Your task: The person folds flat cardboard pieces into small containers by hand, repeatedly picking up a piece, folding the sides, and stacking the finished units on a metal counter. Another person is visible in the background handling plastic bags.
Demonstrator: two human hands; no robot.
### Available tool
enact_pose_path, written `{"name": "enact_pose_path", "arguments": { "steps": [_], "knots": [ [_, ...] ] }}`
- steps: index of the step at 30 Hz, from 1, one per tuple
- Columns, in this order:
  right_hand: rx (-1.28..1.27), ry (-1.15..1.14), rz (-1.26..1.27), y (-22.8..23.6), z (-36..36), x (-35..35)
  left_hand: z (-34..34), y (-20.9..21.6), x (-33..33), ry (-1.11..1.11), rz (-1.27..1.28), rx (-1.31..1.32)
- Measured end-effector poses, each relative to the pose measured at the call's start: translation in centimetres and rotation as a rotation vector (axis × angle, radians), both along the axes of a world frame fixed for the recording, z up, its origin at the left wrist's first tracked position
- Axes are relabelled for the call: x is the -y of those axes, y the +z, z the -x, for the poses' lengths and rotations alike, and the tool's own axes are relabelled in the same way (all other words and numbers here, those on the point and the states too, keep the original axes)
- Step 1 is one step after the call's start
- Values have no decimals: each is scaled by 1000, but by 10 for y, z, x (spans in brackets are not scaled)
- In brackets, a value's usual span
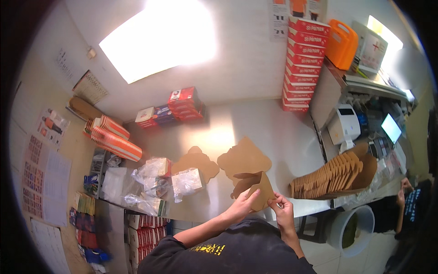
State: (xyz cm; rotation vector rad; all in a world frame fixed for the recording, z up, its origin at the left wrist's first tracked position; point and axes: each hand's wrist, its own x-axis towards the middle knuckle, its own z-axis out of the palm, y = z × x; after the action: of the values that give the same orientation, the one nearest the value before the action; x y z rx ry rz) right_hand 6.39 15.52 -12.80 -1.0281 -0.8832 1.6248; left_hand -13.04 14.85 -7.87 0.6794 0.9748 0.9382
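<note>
Close to my body, at the front edge of the metal table (278, 132), both hands hold a partly folded brown cardboard food box (261, 194). My left hand (244, 206) grips its left side, thumb pressed on the near panel. At the right corner of the box, the fingers of my right hand (281, 211) pinch a flap. Just beyond the box lies a flat brown cardboard blank (245, 157). Left of that rests another blank (205, 168), partly covered by a plastic-wrapped pack (188, 181).
Nested brown boxes (326, 178) lie in a long row on the right. Red-and-white boxes (305, 59) form a tall stack at the back. Striped cartons (116, 141) lean at the left. A white bucket (360, 228) stands right of me, near another person's arm (400, 205).
</note>
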Motion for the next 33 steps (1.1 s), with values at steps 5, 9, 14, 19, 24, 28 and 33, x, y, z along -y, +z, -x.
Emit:
{"name": "enact_pose_path", "arguments": {
  "steps": [5,9,14,19,24,28,33],
  "knots": [
    [79,142,1,18,17,-16,17,17,3,89,-19,-44],
    [128,121,-79,25,34,-21,27,7,5,110,-157,-195],
    [31,110,-114,11,34,-20,27,35,4,165,135,50],
    [-227,85,-113,-5,29,-24,27,18,4,125,167,268],
    [-53,11,-145,10,30,-20,24,2,7,76,25,212],
    [214,-90,-253,30,34,-9,20,-4,7,84,-165,14],
    [122,-57,-199,17,24,-2,18,18,7,185,25,194]
  ]
}}
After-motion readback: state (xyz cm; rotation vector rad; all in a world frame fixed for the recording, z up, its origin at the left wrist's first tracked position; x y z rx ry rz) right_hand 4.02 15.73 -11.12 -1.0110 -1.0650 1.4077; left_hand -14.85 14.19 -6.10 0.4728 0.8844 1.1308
